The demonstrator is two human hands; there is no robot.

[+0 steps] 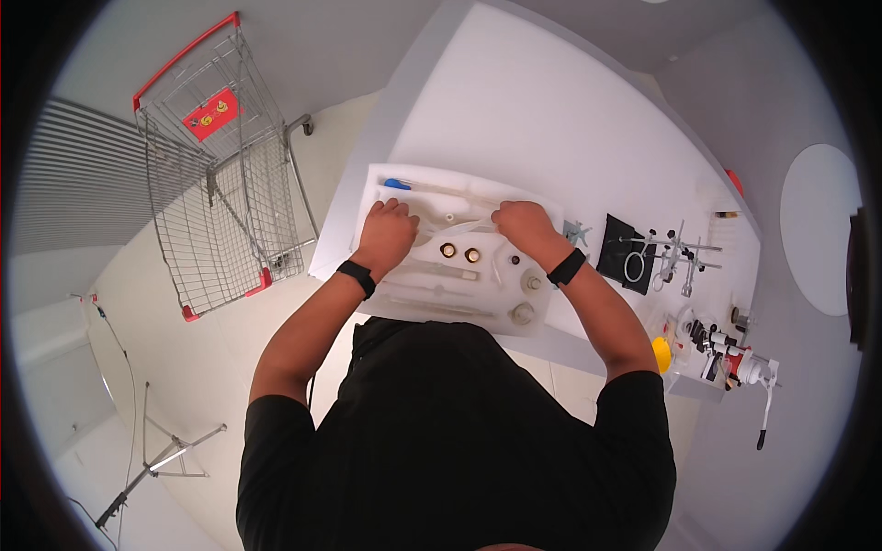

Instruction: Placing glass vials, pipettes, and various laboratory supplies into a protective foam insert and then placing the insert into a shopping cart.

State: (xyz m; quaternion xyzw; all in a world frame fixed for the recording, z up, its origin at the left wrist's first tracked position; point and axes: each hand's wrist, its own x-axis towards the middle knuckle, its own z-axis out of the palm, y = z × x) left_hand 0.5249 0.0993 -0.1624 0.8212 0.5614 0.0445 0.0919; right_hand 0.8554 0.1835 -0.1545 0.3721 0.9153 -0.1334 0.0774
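Stretched between my two hands over a white foam tray (pixel 413 169) is a piece of clear flexible tubing (pixel 463 227). My left hand (pixel 389 233) has its fingers closed on one end, above the tray's left side. The other end is in the fingers of my right hand (pixel 527 229), near the tray's right edge. Just below the tubing, two brown bottles (pixel 448 250) with pale caps sit in cutouts. A blue rubber bulb (pixel 397 184) lies at the tray's top left. Glass flasks (pixel 530 282) fill the right-hand recesses, and long glass pieces (pixel 441 270) lie across the lower part.
The tray rests at the near left of a white table (pixel 537 103). To the right are a black stand base (pixel 620 255), metal rods with ring clamps (pixel 635 266) and a microscope (pixel 716 344). A shopping cart (pixel 220 179) and a tripod (pixel 155 465) stand on the floor at left.
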